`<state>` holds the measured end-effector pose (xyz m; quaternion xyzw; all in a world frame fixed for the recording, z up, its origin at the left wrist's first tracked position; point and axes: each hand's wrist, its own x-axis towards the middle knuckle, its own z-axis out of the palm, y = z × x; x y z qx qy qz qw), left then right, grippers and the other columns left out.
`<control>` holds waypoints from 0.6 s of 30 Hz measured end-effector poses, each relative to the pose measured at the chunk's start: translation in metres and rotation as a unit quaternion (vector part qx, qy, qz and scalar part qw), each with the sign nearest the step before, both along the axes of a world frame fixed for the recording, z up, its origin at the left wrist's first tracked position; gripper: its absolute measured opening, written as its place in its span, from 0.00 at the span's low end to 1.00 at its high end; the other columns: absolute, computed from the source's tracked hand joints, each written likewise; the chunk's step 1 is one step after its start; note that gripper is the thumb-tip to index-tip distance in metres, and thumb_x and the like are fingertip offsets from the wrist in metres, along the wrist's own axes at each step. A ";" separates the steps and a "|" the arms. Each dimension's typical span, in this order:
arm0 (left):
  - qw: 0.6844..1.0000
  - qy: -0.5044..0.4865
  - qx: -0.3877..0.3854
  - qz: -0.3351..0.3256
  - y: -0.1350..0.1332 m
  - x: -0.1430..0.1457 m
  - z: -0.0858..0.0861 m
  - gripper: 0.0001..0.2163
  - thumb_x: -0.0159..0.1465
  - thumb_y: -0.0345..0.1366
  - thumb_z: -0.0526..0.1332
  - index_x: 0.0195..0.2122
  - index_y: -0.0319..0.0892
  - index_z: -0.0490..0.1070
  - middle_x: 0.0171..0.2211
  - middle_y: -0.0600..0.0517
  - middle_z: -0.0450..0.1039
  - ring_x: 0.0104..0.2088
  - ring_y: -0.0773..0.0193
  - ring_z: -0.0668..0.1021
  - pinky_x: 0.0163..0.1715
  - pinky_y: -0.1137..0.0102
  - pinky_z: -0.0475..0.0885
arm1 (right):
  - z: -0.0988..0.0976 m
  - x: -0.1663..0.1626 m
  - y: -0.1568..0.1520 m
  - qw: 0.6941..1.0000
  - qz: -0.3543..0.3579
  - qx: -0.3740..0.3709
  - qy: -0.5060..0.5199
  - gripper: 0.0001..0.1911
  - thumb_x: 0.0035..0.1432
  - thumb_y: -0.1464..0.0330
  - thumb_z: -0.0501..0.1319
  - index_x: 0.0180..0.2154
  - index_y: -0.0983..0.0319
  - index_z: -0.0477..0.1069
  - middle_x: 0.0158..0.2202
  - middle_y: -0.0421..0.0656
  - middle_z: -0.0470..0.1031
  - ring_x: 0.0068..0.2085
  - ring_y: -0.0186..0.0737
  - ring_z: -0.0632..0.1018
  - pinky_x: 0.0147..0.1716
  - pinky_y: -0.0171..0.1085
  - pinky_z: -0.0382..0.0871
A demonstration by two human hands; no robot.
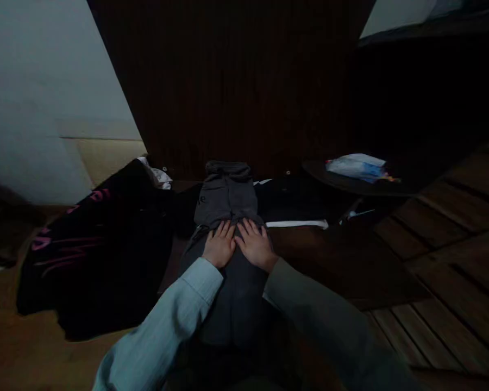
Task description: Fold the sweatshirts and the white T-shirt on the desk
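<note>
A grey garment [227,203] lies lengthwise on a dark wooden surface [318,255], partly folded at its far end. My left hand [219,245] rests flat on it, fingers stretched forward. Right beside it, my right hand [255,244] also presses flat on the cloth with fingers spread. The two hands touch at the thumbs. Both arms wear light long sleeves. Neither hand holds anything.
A black garment with pink lettering [93,250] is heaped at the left. Further dark clothes and a white strip [296,223] lie behind the grey one. A round dark tray [350,182] holds a bluish plastic packet [356,165]. Wooden slats [444,260] run at the right.
</note>
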<state>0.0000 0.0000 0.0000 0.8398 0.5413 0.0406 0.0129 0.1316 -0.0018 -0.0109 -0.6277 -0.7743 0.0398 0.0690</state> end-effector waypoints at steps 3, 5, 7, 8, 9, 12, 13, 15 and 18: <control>1.000 -0.010 0.002 0.012 0.015 0.003 -0.001 0.21 0.63 0.34 0.43 0.58 0.39 0.54 0.61 0.48 0.51 0.60 0.59 0.54 0.55 0.56 0.57 | 0.005 -0.002 0.014 1.000 -0.001 0.002 -0.009 0.26 0.62 0.60 0.41 0.58 0.62 0.53 0.62 0.46 0.48 0.61 0.46 0.52 0.55 0.54 0.47; 1.000 -0.019 0.006 0.019 0.025 0.004 -0.002 0.21 0.63 0.34 0.43 0.58 0.39 0.54 0.60 0.48 0.51 0.60 0.59 0.54 0.55 0.57 0.57 | 0.006 -0.003 0.023 1.000 -0.005 0.004 -0.009 0.26 0.62 0.60 0.41 0.58 0.62 0.53 0.62 0.46 0.48 0.61 0.46 0.53 0.55 0.53 0.49; 0.999 -0.028 0.009 0.023 0.035 0.004 -0.004 0.21 0.63 0.34 0.44 0.58 0.38 0.55 0.60 0.47 0.52 0.60 0.60 0.55 0.54 0.59 0.58 | 0.007 -0.005 0.031 1.000 -0.012 0.006 -0.005 0.25 0.62 0.61 0.41 0.58 0.62 0.53 0.62 0.47 0.49 0.60 0.46 0.54 0.55 0.51 0.50; 0.999 -0.033 0.011 0.023 0.039 0.004 -0.006 0.21 0.63 0.34 0.44 0.58 0.38 0.55 0.60 0.47 0.53 0.60 0.60 0.55 0.54 0.60 0.59 | 0.007 -0.006 0.035 1.000 -0.015 0.008 -0.002 0.25 0.61 0.61 0.41 0.58 0.62 0.53 0.62 0.47 0.49 0.60 0.46 0.55 0.55 0.50 0.50; 0.999 -0.037 0.011 0.023 0.043 0.004 -0.007 0.21 0.63 0.34 0.44 0.58 0.38 0.55 0.60 0.46 0.53 0.60 0.60 0.55 0.53 0.61 0.60 | 0.006 -0.007 0.038 1.000 -0.017 0.010 0.000 0.25 0.61 0.61 0.42 0.58 0.62 0.53 0.62 0.47 0.49 0.60 0.47 0.56 0.55 0.50 0.51; 0.998 -0.050 0.012 0.020 0.054 0.004 -0.009 0.21 0.63 0.33 0.44 0.57 0.36 0.55 0.60 0.45 0.52 0.60 0.59 0.55 0.53 0.64 0.61 | 0.006 -0.010 0.046 1.000 -0.020 0.015 0.003 0.25 0.62 0.62 0.41 0.58 0.63 0.54 0.62 0.49 0.50 0.59 0.47 0.58 0.55 0.49 0.51; 0.998 -0.055 0.013 0.018 0.058 0.004 -0.009 0.21 0.62 0.32 0.44 0.57 0.35 0.55 0.60 0.44 0.53 0.60 0.59 0.54 0.54 0.65 0.60 | 0.006 -0.010 0.049 1.000 -0.018 0.015 0.004 0.25 0.62 0.63 0.41 0.58 0.64 0.54 0.61 0.49 0.50 0.58 0.47 0.58 0.55 0.49 0.51; 0.998 -0.065 0.019 0.013 0.065 0.003 -0.011 0.21 0.62 0.32 0.44 0.57 0.33 0.56 0.60 0.43 0.53 0.60 0.59 0.54 0.56 0.65 0.57 | 0.006 -0.011 0.056 1.000 -0.016 0.016 0.006 0.25 0.62 0.63 0.41 0.58 0.64 0.54 0.61 0.50 0.50 0.58 0.47 0.58 0.55 0.49 0.50; 0.997 -0.079 0.023 0.012 0.078 0.001 -0.014 0.21 0.62 0.31 0.44 0.56 0.33 0.56 0.59 0.42 0.53 0.60 0.58 0.54 0.57 0.64 0.55 | 0.005 -0.012 0.068 1.000 -0.011 0.015 0.008 0.25 0.62 0.63 0.41 0.58 0.64 0.53 0.61 0.50 0.50 0.58 0.47 0.58 0.55 0.49 0.50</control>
